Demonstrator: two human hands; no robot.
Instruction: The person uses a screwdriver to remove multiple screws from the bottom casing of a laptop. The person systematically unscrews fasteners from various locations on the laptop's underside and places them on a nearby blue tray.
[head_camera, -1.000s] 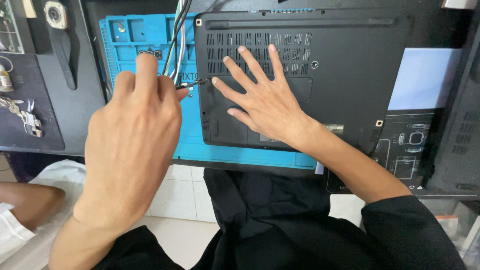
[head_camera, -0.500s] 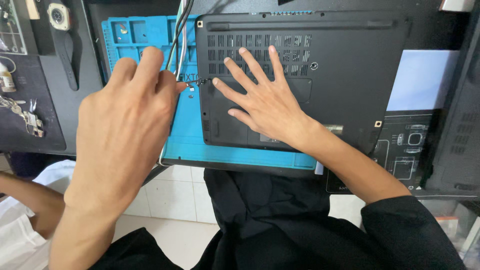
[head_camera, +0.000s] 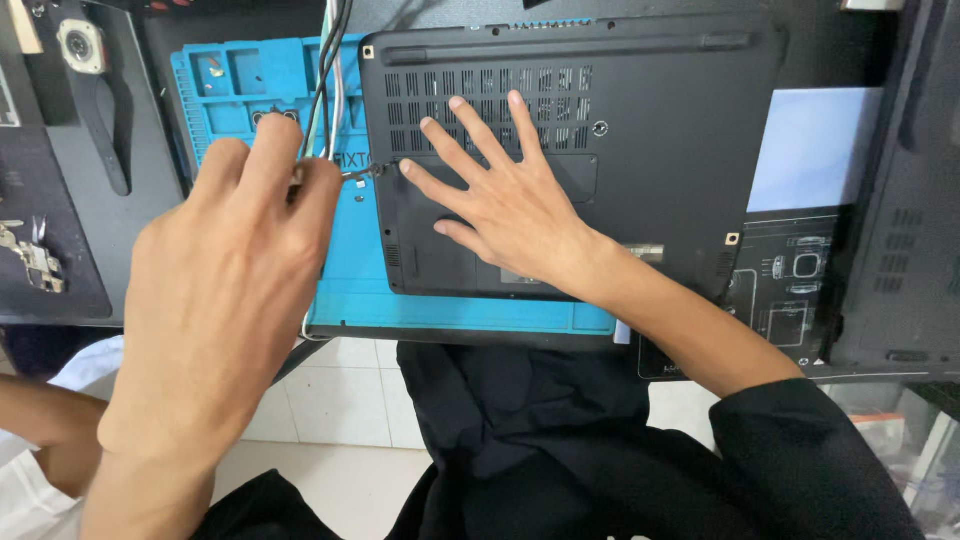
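Observation:
A black laptop lies bottom-up, its left part resting on a blue work mat. My right hand presses flat on the laptop's underside with the fingers spread. My left hand is raised near the camera, and its fingertips pinch a thin screwdriver. The metal tip sits at a screw hole on the laptop's left edge, just beside my right index fingertip. The hand hides most of the screwdriver's handle.
Grey and black cables run down over the mat's trays. A second dark laptop lies at the right, beside a pale blue sheet. Small metal tools sit at the left. Another person's arm shows lower left.
My left hand has sunk slightly and its fingers have shifted around the screwdriver, with the tip kept at the laptop's left edge. My right hand stays flat in place.

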